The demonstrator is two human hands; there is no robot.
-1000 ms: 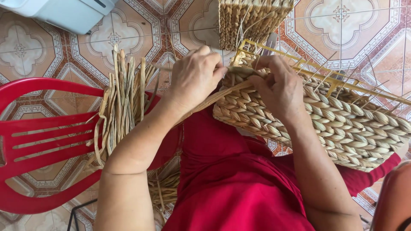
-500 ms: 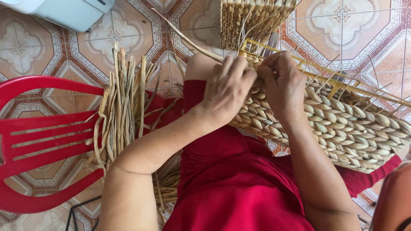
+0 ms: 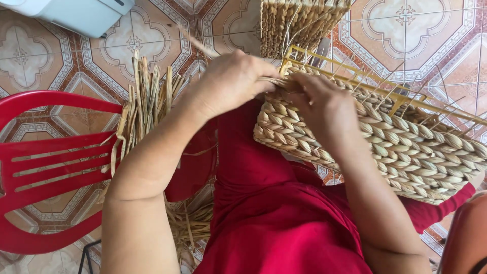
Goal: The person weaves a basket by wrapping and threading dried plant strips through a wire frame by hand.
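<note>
Both hands are working a strand at the basket's rim.
The left hand [image 3: 231, 83] has swung back from the right, pinching the strand [image 3: 195, 43] shut; the right hand [image 3: 324, 104] is pressing the weave, its grip hidden. The basket [image 3: 401, 147] is lying across the lap, and the row is tightening.

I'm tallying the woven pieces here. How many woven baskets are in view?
2. One woven basket lies across the lap, both hands at its rim, the left hand gripping a strand. A second basket stands on the floor at the top edge, partly cut off.
</note>
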